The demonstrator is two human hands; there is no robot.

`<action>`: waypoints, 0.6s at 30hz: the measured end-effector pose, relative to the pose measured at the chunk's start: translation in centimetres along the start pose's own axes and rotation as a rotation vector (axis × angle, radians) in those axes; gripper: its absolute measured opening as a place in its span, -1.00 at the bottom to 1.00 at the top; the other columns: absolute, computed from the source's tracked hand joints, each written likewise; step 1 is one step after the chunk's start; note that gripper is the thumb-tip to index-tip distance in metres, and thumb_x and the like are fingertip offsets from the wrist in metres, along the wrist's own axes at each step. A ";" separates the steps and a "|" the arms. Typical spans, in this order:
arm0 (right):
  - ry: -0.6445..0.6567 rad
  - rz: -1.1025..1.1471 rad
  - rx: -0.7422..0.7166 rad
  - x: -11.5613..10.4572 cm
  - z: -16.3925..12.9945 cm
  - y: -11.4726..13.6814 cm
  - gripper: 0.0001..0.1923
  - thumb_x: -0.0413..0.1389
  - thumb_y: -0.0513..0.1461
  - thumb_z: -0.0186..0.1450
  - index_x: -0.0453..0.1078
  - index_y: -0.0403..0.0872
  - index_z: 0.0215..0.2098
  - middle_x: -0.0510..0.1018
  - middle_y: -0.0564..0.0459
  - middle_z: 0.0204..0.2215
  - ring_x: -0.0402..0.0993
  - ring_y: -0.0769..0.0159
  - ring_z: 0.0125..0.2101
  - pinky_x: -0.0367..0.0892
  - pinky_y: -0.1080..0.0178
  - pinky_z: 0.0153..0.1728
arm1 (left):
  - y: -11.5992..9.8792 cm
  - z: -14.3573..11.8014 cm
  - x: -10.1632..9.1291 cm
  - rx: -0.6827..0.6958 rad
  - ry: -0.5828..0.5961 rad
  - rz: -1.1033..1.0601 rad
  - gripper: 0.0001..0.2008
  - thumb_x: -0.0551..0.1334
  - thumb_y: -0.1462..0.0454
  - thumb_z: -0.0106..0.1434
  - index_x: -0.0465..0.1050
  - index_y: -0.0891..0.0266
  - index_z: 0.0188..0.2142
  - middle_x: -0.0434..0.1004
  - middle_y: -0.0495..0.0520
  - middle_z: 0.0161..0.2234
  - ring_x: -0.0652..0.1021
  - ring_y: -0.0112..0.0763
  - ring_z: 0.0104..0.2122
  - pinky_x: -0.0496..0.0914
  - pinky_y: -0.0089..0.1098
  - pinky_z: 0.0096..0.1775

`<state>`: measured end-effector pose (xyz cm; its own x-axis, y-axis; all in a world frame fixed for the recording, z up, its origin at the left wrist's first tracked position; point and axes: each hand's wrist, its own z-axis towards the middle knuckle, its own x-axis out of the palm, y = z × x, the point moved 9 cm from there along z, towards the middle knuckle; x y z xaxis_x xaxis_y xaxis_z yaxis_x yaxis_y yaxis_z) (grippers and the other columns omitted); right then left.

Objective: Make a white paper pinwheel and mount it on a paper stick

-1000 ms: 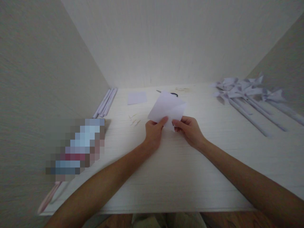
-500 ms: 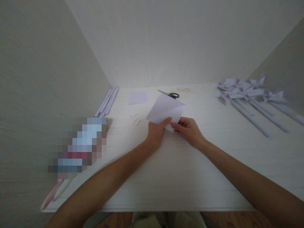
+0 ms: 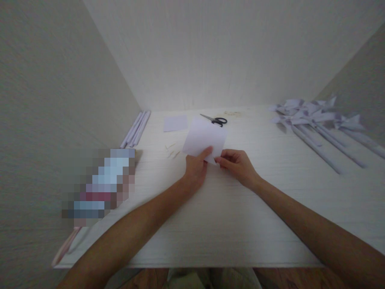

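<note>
A pale lilac sheet of paper (image 3: 205,137) is held just above the white table (image 3: 228,208), folded over on itself. My left hand (image 3: 196,168) pinches its near edge, thumb on top. My right hand (image 3: 236,164) pinches the near corner beside it, fingers curled. The two hands almost touch. Black-handled scissors (image 3: 215,119) lie on the table just beyond the sheet.
A second lilac sheet (image 3: 175,123) lies at the back left. Rolled paper sticks (image 3: 136,128) rest along the left wall. Several paper pinwheels on sticks (image 3: 313,120) lie at the right. A few small pins (image 3: 171,151) lie left of my hands. A blurred object (image 3: 100,184) sits at left.
The sheet's upper flap has come down and flattened, so the paper now looks squarer and lower. Both hands shifted slightly left; the scissors became fully visible behind it.
</note>
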<state>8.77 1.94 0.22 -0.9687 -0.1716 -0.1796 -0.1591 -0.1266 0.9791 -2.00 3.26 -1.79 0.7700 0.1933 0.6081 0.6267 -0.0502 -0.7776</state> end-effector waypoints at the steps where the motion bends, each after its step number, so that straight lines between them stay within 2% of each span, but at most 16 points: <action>1: 0.005 -0.004 -0.005 0.1 0.0 0.1 -0.80 0.10 -0.15 0.05 0.32 -0.13 -0.58 0.28 0.17 -0.70 0.14 0.51 -0.67 0.01 0.38 -0.65 | 0.0 0.0 0.0 0.004 -0.002 -0.006 -0.73 0.28 0.40 -0.15 0.43 0.30 -0.36 0.51 0.04 -0.39 0.48 -0.43 -0.34 0.33 -0.36 -0.23; 7: 0.051 -0.018 -0.033 0.4 -0.1 0.4 -0.82 0.08 -0.16 0.06 0.33 -0.13 -0.55 0.28 0.17 -0.70 0.13 0.50 -0.66 0.01 0.37 -0.64 | 0.1 0.4 -0.2 0.001 -0.006 -0.063 -0.75 0.30 0.42 -0.16 0.44 0.31 -0.39 0.51 0.03 -0.40 0.48 -0.46 -0.38 0.32 -0.37 -0.22; 13: 0.170 -0.033 -0.049 1.5 -0.9 0.7 -0.88 0.09 -0.23 0.04 0.33 -0.14 -0.57 0.29 0.15 -0.68 0.14 0.49 -0.64 0.03 0.37 -0.62 | 0.0 0.8 -0.5 -0.026 -0.058 -0.110 -0.74 0.30 0.44 -0.17 0.44 0.30 -0.40 0.51 0.05 -0.37 0.48 -0.45 -0.36 0.32 -0.38 -0.22; 15: 0.130 0.033 -0.046 1.0 -0.8 0.6 -0.86 0.08 -0.23 0.05 0.30 -0.14 -0.60 0.28 0.15 -0.69 0.14 0.49 -0.64 0.03 0.37 -0.62 | -0.1 0.7 -0.3 -0.025 -0.041 -0.112 -0.75 0.30 0.44 -0.17 0.43 0.30 -0.40 0.51 0.04 -0.38 0.48 -0.46 -0.35 0.32 -0.39 -0.22; 18: 0.001 0.128 -0.044 -0.2 -0.4 0.2 -0.72 -0.02 -0.14 0.15 0.28 -0.14 -0.63 0.28 0.13 -0.69 0.17 0.48 -0.65 0.07 0.36 -0.61 | -0.2 0.4 0.1 -0.019 0.004 -0.091 -0.79 0.29 0.43 -0.16 0.43 0.31 -0.43 0.50 0.03 -0.40 0.47 -0.48 -0.37 0.32 -0.40 -0.23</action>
<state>9.03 1.52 0.42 -0.9802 -0.1905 -0.0532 -0.0253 -0.1463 0.9889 -2.07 3.66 -1.67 0.7101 0.1937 0.6770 0.6964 -0.0513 -0.7158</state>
